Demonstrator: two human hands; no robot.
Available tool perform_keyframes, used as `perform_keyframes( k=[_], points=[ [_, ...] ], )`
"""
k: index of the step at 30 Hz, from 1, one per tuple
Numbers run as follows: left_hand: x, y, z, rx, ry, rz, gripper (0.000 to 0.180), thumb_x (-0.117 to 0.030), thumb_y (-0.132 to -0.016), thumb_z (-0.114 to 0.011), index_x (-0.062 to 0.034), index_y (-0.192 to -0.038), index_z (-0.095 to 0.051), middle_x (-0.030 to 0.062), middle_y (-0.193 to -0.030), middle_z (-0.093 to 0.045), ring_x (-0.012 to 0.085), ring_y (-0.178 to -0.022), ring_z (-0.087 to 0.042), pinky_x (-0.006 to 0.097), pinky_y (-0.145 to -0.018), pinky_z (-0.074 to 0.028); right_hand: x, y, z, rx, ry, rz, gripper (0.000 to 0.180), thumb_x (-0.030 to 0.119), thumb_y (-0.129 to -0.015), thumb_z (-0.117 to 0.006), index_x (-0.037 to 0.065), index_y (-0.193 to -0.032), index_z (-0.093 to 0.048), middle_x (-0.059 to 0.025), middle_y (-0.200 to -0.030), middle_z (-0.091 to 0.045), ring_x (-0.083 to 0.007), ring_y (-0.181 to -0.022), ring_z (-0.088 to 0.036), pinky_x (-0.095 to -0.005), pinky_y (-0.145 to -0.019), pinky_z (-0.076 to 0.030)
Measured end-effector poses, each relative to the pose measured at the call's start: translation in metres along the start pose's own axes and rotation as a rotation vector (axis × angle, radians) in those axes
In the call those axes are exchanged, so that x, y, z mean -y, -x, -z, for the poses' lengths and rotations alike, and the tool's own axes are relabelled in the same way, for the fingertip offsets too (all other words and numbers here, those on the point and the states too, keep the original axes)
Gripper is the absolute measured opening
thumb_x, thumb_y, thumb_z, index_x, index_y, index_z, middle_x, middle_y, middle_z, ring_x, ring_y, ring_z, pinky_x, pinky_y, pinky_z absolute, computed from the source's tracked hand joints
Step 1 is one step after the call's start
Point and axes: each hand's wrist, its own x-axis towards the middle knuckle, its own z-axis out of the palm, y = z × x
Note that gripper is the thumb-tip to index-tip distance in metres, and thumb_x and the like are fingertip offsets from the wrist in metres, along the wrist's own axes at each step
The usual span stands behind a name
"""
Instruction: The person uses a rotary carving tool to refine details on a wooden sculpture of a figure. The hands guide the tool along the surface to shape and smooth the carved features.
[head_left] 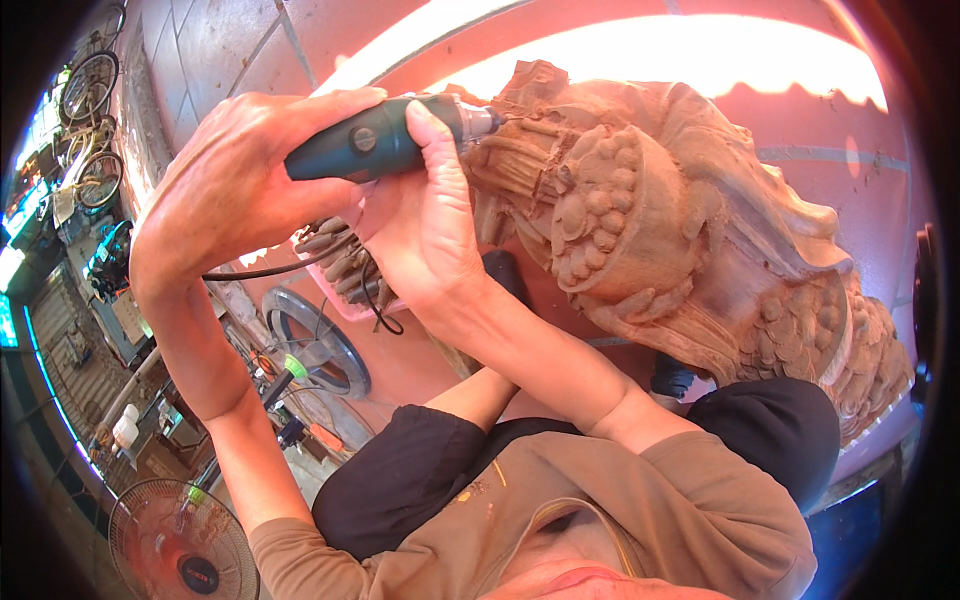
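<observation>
My left hand point(235, 180) and my right hand point(430, 225) are both wrapped round a dark green handheld rotary tool point(365, 140). The left hand grips its rear end from behind and above. The right one supports it from below, its thumb lying along the front of the body. The tool's pale nose and dark tip point right, at the narrow grooved part of a large brown wood carving point(660, 200). Whether the bit touches the wood is too small to tell. Rounded bumps and draped folds cover the carving, which lies slanting across the floor.
A pink basket point(350, 308) of slim, handle-like pieces stands below my hands, with a black cord point(260, 272) near it. A wheel point(320, 340), a fan point(180, 540) and bicycles point(90, 90) are at left. Bright sunlight crosses the tiled floor point(230, 45).
</observation>
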Motion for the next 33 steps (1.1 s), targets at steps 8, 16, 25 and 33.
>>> perform_keyframes(
  k=[8,16,25,33],
  points=[
    [0.001,-0.013,0.004,0.074,0.023,0.006,0.061,-0.014,-0.062,-0.072,-0.0047,-0.123,-0.065,0.0216,-0.086,-0.066,0.0387,-0.074,-0.064,0.037,-0.074,-0.051,0.004,-0.003,-0.002,-0.024,-0.003,0.046,0.039,0.044,-0.098,-0.057,0.011,-0.119,-0.056,-0.0019,-0.108,-0.063,-0.0158,-0.101,-0.063,-0.0368,-0.077,-0.057],
    [-0.003,-0.006,0.013,0.121,0.022,0.153,0.062,-0.015,-0.064,-0.072,-0.0027,-0.124,-0.064,0.0227,-0.087,-0.066,0.0377,-0.073,-0.064,0.037,-0.074,-0.052,-0.008,-0.012,-0.001,-0.021,-0.020,-0.017,0.037,0.044,-0.098,-0.057,0.013,-0.118,-0.054,0.0002,-0.108,-0.062,-0.0136,-0.101,-0.061,-0.0332,-0.076,-0.054],
    [0.000,0.001,0.010,-0.006,-0.008,0.096,0.045,-0.016,-0.067,-0.066,-0.0075,-0.112,-0.069,0.0204,-0.067,-0.058,0.0408,-0.064,-0.058,0.041,-0.065,-0.049,-0.015,-0.020,-0.001,0.029,0.001,-0.057,0.043,0.050,-0.098,-0.054,0.012,-0.117,-0.052,-0.0036,-0.107,-0.062,-0.0171,-0.097,-0.062,-0.0331,-0.051,-0.052],
    [0.003,-0.005,0.009,0.029,0.023,0.047,0.048,-0.016,-0.067,-0.066,-0.0076,-0.114,-0.068,0.0208,-0.067,-0.058,0.0406,-0.062,-0.057,0.040,-0.065,-0.049,-0.004,-0.012,0.002,0.048,-0.040,-0.064,0.029,0.039,-0.099,-0.058,0.016,-0.115,-0.056,0.0030,-0.109,-0.062,-0.0119,-0.100,-0.058,-0.0333,-0.085,-0.051]
  ],
)
